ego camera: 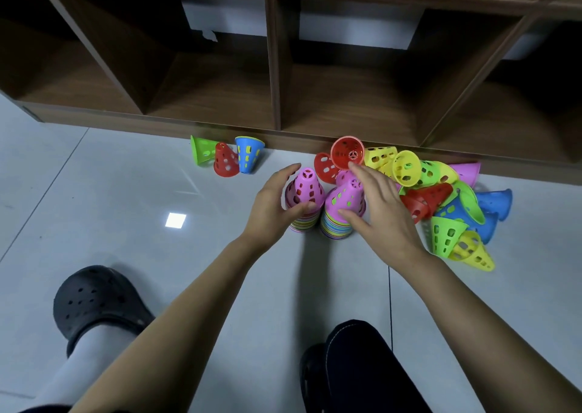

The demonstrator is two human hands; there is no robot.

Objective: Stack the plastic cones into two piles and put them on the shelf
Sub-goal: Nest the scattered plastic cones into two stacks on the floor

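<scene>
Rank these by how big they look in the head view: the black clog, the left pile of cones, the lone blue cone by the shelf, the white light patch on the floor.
1. black clog, though nearness to the camera inflates it
2. left pile
3. blue cone
4. light patch

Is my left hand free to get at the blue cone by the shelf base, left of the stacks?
Probably yes. The blue cone lies beyond the left hand, with only bare tile between them. That hand is curled round the left stack, so it must let go first.
</scene>
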